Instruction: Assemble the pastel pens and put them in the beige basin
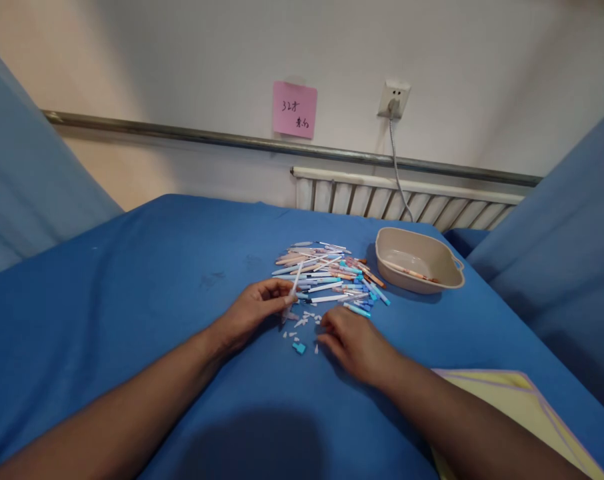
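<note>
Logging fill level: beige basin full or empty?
Nearly empty: beige basin holds just an orange pen or two on its floor; the pen pile lies outside on the blue cloth.

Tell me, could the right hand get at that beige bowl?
Probably yes. The right hand lies palm down by the pen pile; the bowl sits just beyond, to its right, with only a few flat pens between. The left hand holds a white pen.

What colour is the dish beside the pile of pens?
Beige. The dish shows plainly in the head view, just right of the pens.
</note>
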Demonstrator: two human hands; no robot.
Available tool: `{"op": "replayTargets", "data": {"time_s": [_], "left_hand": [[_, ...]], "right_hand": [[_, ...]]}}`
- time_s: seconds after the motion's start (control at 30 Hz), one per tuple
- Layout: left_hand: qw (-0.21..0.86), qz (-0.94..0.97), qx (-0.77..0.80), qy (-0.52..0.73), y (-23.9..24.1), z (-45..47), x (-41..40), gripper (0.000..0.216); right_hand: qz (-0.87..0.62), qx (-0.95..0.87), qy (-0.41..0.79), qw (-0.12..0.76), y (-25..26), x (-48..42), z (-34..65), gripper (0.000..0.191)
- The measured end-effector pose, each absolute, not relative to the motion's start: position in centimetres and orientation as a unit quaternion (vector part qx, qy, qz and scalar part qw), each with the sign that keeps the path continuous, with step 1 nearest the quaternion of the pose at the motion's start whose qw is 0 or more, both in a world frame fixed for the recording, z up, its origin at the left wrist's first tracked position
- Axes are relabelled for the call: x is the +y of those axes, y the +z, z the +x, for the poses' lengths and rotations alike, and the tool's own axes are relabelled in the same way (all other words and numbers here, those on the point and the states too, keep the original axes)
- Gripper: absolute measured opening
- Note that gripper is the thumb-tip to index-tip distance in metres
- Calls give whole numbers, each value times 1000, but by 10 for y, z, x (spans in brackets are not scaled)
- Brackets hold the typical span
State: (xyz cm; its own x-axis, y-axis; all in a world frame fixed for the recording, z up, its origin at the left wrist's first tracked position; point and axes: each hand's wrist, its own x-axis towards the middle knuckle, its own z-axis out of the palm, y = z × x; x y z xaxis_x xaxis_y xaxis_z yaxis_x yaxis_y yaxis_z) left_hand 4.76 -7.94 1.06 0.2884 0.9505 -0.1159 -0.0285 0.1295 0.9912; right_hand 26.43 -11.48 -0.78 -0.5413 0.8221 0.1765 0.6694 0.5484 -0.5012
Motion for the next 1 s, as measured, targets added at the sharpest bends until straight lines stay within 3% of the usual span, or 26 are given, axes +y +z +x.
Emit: {"op": "replayTargets", "data": {"time_s": [0.2, 0.33, 0.57, 0.7, 0.87, 0.93, 1.0], "left_hand": [[604, 522, 444, 407, 9, 46, -77, 30], [608, 526, 438, 402, 7, 47, -77, 30], [601, 522, 448, 407, 4, 45, -75, 31], [608, 525, 445, 396, 2, 44, -76, 30], [647, 500, 429, 384, 5, 47, -81, 27], [658, 497, 419, 380, 7, 48, -83, 28], [670, 498, 404, 373, 9, 49, -85, 28]], "right_hand": [[-280, -953, 47, 103, -9, -133, 235, 11], [-354, -927, 49, 113, -17, -116, 240, 17], [-421, -874, 120, 210, -14, -94, 275, 17], [-522, -834, 63, 165, -12, -88, 299, 17], [-533, -841, 25, 91, -15, -84, 303, 20], [-533, -840, 22, 101, -17, -84, 300, 22], [-542, -822, 55, 168, -17, -83, 298, 24]]}}
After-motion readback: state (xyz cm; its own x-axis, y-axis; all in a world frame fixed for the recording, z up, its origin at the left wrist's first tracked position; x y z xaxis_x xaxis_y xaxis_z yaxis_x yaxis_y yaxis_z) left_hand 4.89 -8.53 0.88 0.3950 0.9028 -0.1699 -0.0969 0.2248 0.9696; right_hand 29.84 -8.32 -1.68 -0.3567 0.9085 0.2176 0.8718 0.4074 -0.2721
